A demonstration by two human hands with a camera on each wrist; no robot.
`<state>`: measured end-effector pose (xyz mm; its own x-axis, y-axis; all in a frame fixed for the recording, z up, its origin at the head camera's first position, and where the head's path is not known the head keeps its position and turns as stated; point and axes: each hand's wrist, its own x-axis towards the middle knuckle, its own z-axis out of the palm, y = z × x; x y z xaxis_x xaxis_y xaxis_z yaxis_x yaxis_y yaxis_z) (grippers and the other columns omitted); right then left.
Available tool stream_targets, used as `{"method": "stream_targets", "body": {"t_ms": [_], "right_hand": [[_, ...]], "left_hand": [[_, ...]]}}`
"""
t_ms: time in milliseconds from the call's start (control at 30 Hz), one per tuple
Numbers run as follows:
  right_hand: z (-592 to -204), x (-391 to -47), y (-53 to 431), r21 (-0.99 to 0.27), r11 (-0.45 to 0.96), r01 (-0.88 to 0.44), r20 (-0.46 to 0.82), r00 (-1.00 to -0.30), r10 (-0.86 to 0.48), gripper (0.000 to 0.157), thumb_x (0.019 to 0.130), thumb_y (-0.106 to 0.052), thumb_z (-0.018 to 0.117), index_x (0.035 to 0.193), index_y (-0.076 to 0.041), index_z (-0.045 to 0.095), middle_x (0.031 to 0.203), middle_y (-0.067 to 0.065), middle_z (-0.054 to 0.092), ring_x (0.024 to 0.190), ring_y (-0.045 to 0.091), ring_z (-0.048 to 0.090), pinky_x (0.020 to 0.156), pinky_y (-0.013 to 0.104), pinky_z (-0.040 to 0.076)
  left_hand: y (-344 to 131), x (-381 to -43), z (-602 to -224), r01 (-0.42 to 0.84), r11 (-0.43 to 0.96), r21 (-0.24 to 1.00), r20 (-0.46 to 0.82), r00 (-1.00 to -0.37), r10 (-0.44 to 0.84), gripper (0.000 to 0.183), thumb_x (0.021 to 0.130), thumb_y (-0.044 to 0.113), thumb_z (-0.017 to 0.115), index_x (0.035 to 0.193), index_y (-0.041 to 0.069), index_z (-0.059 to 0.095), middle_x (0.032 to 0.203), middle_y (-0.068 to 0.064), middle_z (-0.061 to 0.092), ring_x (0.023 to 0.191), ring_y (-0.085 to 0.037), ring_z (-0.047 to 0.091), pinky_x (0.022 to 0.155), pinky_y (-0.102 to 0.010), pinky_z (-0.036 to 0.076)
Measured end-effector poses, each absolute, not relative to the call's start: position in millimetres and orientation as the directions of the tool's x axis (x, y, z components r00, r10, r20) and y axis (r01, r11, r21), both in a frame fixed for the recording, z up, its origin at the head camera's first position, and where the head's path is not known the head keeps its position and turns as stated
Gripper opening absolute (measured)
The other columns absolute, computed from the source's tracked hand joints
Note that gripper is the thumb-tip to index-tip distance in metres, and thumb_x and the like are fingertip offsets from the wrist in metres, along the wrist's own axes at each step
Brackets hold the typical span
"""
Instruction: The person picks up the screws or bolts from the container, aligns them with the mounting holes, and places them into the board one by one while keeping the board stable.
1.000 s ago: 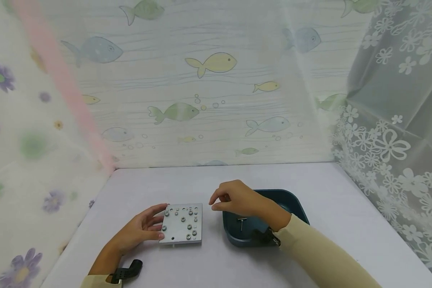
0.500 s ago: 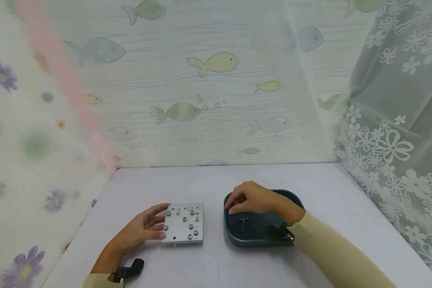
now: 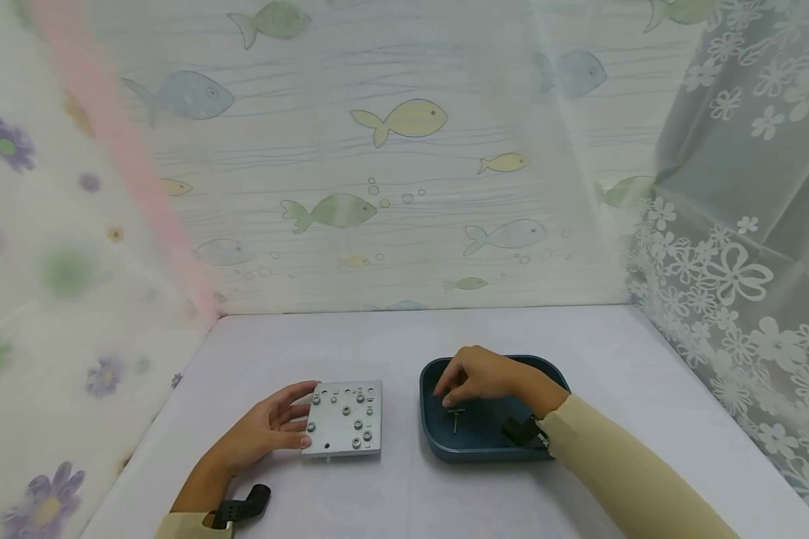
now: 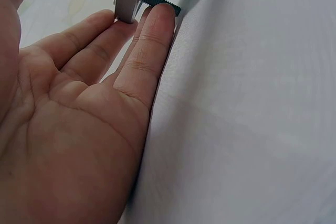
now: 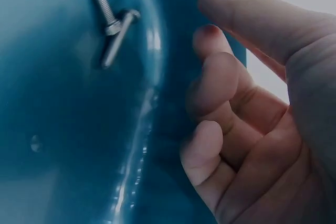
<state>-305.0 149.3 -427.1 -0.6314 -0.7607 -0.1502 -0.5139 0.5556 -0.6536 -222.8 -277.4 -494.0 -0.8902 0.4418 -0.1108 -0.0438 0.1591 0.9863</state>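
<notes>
**Fish-print curtain (image 3: 404, 232), white tabletop (image 3: 371, 509), two hands among metal parts**

Lace (image 3: 735, 277) with white flowers hangs at two o'clock. On the tabletop, a silvery metal plate (image 3: 330, 430) carries socket-head screws (image 3: 347, 410); the left wrist view shows dark threaded shanks (image 4: 160, 2) beneath it. The left hand (image 3: 259, 427) grips its nine o'clock edge, thumb at the corner between seven and eight, another fingertip near the corner between ten and eleven.

At the plate's three o'clock sits a dark blue tray (image 3: 485, 455). A T-shaped bolt (image 3: 455, 422) lies in it, towards nine o'clock; whether it is one piece or two crossed, I cannot tell. The right hand (image 3: 488, 374) hangs over it, thumb and fingers parted, pinching nothing, thumb tip just beside the crosspiece.

The bolt should be rigid and light, apt to slide on the glossy tray; the crosspiece looks the easiest place to pinch. The plate looks stiff and fairly heavy, with smooth faces, so its bare edges seem the best hold, clear of the threads.
</notes>
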Motion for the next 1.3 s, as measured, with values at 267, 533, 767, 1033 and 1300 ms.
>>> {"method": "stream_targets", "body": {"t_ms": [267, 533, 767, 1033, 1300], "right_hand": [[-438, -309, 150, -0.649, 0.584, -0.487, -0.221, -0.615, -0.757, 0.017, 0.085, -0.019, 0.086, 0.102, -0.022, 0.084, 0.084, -0.012, 0.074, 0.076, 0.006, 0.065, 0.067, 0.023, 0.054], [-443, -311, 150, -0.621, 0.602, -0.501, -0.231, -0.617, -0.752, 0.015, 0.084, -0.016, 0.087, 0.096, -0.023, 0.085, 0.090, -0.014, 0.074, 0.078, 0.005, 0.066, 0.067, 0.023, 0.056], [-444, -312, 151, -0.615, 0.614, -0.494, -0.235, -0.629, -0.741, 0.015, 0.084, -0.015, 0.087, 0.096, -0.022, 0.085, 0.086, -0.014, 0.074, 0.077, 0.005, 0.066, 0.067, 0.023, 0.057], [-445, -311, 150, -0.598, 0.640, -0.482, -0.248, -0.648, -0.720, 0.012, 0.084, -0.014, 0.086, 0.093, -0.022, 0.084, 0.082, -0.014, 0.074, 0.077, 0.006, 0.068, 0.068, 0.025, 0.058], [-446, -310, 148, -0.572, 0.649, -0.501, -0.252, -0.646, -0.721, 0.012, 0.085, -0.014, 0.085, 0.086, -0.025, 0.081, 0.080, -0.015, 0.073, 0.076, 0.005, 0.067, 0.067, 0.025, 0.057]], "left_hand": [[-278, -223, -495, -0.049, 0.176, 0.983, -0.122, -0.894, 0.431, 0.098, 0.080, 0.003, 0.085, 0.162, 0.018, 0.032, 0.165, -0.018, 0.036, 0.142, -0.035, 0.051, 0.104, -0.028, 0.055], [-278, -223, -494, -0.053, 0.164, 0.985, -0.121, -0.892, 0.436, 0.099, 0.080, 0.002, 0.085, 0.162, 0.017, 0.031, 0.165, -0.019, 0.035, 0.142, -0.035, 0.051, 0.105, -0.029, 0.055], [-278, -224, -493, -0.051, 0.166, 0.985, -0.119, -0.892, 0.437, 0.100, 0.080, 0.002, 0.085, 0.162, 0.016, 0.031, 0.165, -0.019, 0.035, 0.143, -0.036, 0.050, 0.105, -0.029, 0.055], [-278, -224, -493, -0.046, 0.164, 0.985, -0.114, -0.892, 0.438, 0.100, 0.080, 0.002, 0.085, 0.162, 0.015, 0.031, 0.166, -0.019, 0.034, 0.144, -0.037, 0.049, 0.105, -0.029, 0.055], [-277, -223, -494, -0.041, 0.163, 0.986, -0.108, -0.896, 0.431, 0.100, 0.079, 0.002, 0.086, 0.162, 0.016, 0.031, 0.167, -0.018, 0.032, 0.146, -0.038, 0.047, 0.106, -0.028, 0.054]]}}
